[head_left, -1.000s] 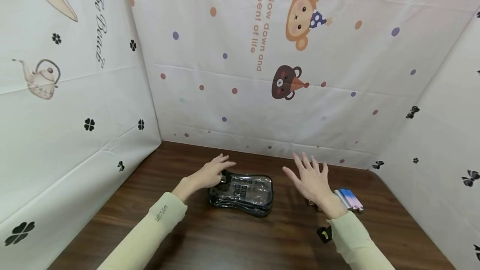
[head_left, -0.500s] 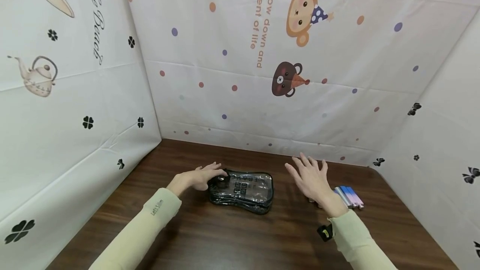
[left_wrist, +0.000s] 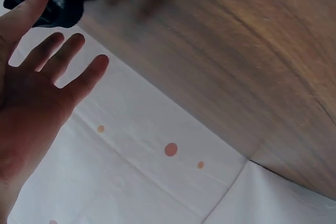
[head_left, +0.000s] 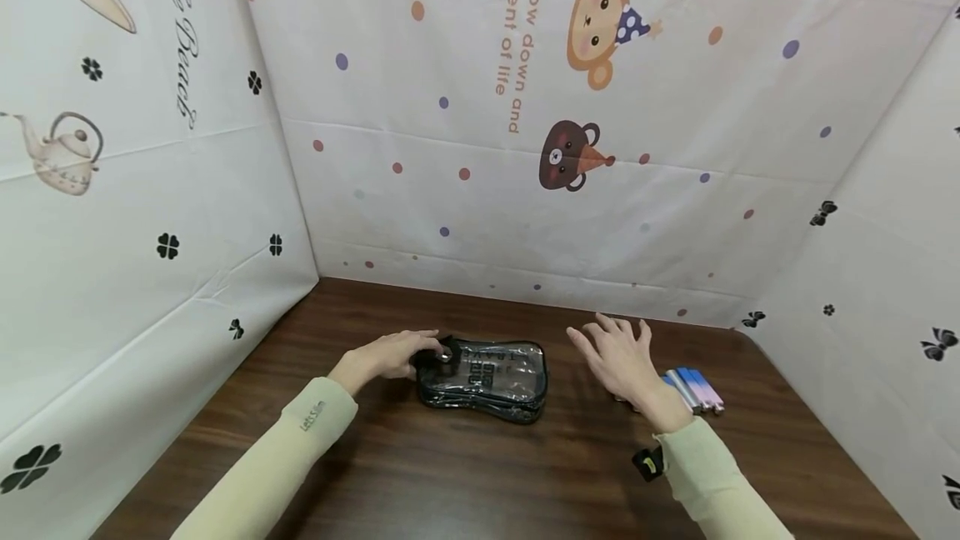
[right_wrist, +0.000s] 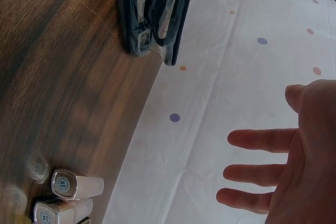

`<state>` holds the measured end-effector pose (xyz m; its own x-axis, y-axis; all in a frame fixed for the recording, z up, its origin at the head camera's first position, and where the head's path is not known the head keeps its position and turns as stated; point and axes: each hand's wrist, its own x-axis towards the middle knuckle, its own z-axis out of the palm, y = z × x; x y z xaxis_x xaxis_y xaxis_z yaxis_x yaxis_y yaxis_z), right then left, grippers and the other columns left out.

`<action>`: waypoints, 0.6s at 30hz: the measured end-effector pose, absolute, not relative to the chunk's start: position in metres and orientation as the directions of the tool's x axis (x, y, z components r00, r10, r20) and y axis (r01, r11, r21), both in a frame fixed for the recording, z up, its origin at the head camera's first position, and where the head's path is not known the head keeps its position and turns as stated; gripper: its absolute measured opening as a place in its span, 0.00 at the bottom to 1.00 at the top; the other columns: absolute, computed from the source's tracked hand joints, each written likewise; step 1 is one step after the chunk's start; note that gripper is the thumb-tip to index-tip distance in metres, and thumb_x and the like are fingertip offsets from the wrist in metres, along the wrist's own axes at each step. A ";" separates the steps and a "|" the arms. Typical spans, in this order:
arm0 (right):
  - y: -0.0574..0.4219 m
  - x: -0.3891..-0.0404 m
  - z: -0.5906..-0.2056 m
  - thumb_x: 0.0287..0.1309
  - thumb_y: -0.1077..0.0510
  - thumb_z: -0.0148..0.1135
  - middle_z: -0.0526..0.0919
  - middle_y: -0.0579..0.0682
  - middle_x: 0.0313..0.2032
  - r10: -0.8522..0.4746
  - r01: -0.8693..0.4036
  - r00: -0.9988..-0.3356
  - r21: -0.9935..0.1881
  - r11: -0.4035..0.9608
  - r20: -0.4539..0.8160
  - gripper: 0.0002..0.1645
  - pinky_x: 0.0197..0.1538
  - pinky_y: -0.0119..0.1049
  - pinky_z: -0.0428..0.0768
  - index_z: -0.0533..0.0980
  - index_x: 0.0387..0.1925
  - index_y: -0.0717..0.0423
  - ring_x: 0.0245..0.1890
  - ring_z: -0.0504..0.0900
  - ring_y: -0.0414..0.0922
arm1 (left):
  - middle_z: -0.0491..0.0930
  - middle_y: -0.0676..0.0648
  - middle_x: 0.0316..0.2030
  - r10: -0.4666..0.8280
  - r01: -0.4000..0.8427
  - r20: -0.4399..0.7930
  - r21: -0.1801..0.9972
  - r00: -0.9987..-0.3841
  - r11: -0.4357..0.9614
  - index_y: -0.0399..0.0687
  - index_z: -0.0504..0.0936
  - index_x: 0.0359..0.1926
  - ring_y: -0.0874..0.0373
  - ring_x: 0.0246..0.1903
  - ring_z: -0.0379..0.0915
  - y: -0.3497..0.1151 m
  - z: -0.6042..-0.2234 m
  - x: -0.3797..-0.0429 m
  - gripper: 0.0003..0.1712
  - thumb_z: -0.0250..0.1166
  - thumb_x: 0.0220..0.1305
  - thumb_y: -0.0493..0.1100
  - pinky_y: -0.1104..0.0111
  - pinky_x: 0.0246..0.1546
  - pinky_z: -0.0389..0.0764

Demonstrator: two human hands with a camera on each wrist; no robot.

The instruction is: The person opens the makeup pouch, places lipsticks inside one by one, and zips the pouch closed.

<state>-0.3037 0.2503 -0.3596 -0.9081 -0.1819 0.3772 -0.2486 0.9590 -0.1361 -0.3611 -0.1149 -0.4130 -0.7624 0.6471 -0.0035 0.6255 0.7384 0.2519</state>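
Note:
A clear plastic zip pouch with black piping and black lettering lies flat on the table in the head view. My left hand is at its left end, fingertips right at the black strap loop. In the left wrist view the thumb of that left hand overlaps the black end of the pouch, while the other visible fingers stay extended. My right hand hovers to the right of the pouch with fingers spread and nothing in them. The right wrist view shows the pouch well apart from the right hand.
Several slim blue, pink and silver tubes lie beside the right wrist on the brown wooden table. Small pale bottles with round labels show in the right wrist view. Printed white cloth walls enclose the table's back and sides.
My left hand has drawn back leftwards from above the pouch and lowered to its strap end. The right hand has dipped slightly, its fingers bending a little. The pouch stays in place.

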 end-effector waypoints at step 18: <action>0.253 -0.304 -0.360 0.60 0.31 0.34 0.70 0.59 0.56 -0.186 -0.247 -0.910 -0.126 0.961 0.370 0.38 0.56 0.66 0.43 0.77 0.47 0.54 0.57 0.64 0.59 | 0.64 0.49 0.62 0.634 0.645 0.118 0.155 -0.764 0.748 0.59 0.78 0.52 0.50 0.56 0.65 -0.118 -0.414 -0.365 0.25 0.57 0.55 0.30 0.67 0.30 0.65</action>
<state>-0.3043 0.2535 -0.3595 -0.9101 -0.1856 0.3705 -0.2474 0.9606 -0.1263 -0.3648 -0.1185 -0.4144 -0.7640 0.6344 0.1178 0.6452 0.7482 0.1548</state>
